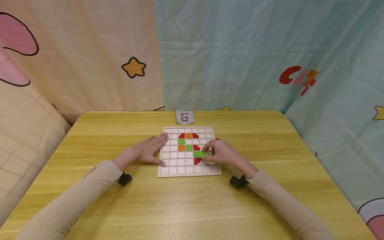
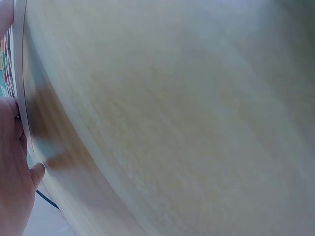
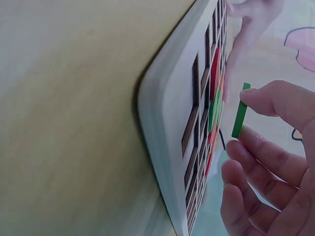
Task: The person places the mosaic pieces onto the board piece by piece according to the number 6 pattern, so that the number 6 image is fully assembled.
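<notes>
A white grid board (image 1: 181, 170) with a pale wooden frame lies on the table, with red, orange and green tiles (image 1: 188, 147) set in some of its squares. Between thumb and fingertips, my right hand (image 1: 223, 153) pinches a green tile (image 3: 240, 110) edge-on, held just above the right half of the board. Beneath it in the head view, a red tile (image 1: 197, 161) with a rounded side sits in the grid. My left hand (image 1: 150, 148) lies spread along the board's left edge, its fingertips and thumb touching the frame. Only part of that hand appears in the left wrist view.
A small printed card (image 1: 185, 117) showing a coloured grid pattern lies behind the board. Part of a red piece (image 1: 217, 139) shows at the board's right edge, behind my right hand. The wooden table (image 1: 180, 206) stands against patterned curtains (image 1: 210, 66).
</notes>
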Motion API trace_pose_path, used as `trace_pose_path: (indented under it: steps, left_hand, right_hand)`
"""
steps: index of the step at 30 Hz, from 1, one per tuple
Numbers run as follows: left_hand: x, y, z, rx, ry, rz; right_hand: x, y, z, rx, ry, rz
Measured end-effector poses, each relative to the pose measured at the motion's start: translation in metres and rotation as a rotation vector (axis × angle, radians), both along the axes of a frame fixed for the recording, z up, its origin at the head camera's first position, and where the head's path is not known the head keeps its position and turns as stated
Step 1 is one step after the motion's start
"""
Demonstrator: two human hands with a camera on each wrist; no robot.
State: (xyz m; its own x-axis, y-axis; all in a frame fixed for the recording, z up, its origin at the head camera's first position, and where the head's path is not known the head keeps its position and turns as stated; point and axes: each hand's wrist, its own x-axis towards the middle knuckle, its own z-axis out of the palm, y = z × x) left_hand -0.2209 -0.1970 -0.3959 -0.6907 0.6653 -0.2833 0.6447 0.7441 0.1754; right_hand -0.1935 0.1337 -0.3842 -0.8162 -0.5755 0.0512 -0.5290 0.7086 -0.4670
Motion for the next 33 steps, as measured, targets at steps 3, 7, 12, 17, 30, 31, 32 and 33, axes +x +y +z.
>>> trace_pose_path:
  steps: [3, 7, 12, 17, 30, 31, 32, 33]
  left_hand:
    - [0.0, 0.001, 0.0, -0.006, 0.0, -0.002]
    - [-0.001, 0.001, 0.001, -0.006, -0.004, -0.003]
    - [-0.001, 0.002, 0.001, -0.011, -0.001, -0.005]
    - [-0.001, 0.003, 0.001, -0.013, -0.003, 0.0]
    - [-0.001, 0.002, 0.001, -0.014, -0.011, 0.004]
    - [-0.001, 0.001, 0.001, -0.015, -0.011, 0.004]
    - [-0.001, 0.001, 0.001, -0.017, -0.011, 0.003]
    - [-0.001, 0.001, 0.001, -0.017, -0.01, 0.002]
  right_hand:
    - [0.001, -0.006, -0.001, 0.0, -0.019, 0.003]
    - [0.003, -0.014, -0.002, 0.008, -0.039, 0.004]
    - [0.004, -0.022, -0.003, 0.015, -0.025, 0.016]
    - [0.004, -0.029, -0.003, 0.036, -0.008, 0.037]
    - [0.006, -0.043, -0.007, 0.101, -0.036, 0.037]
    - [0.006, -0.044, -0.007, 0.103, -0.037, 0.036]
    - [0.006, -0.044, -0.008, 0.105, -0.038, 0.036]
    - [0.006, -0.045, -0.009, 0.105, -0.039, 0.036]
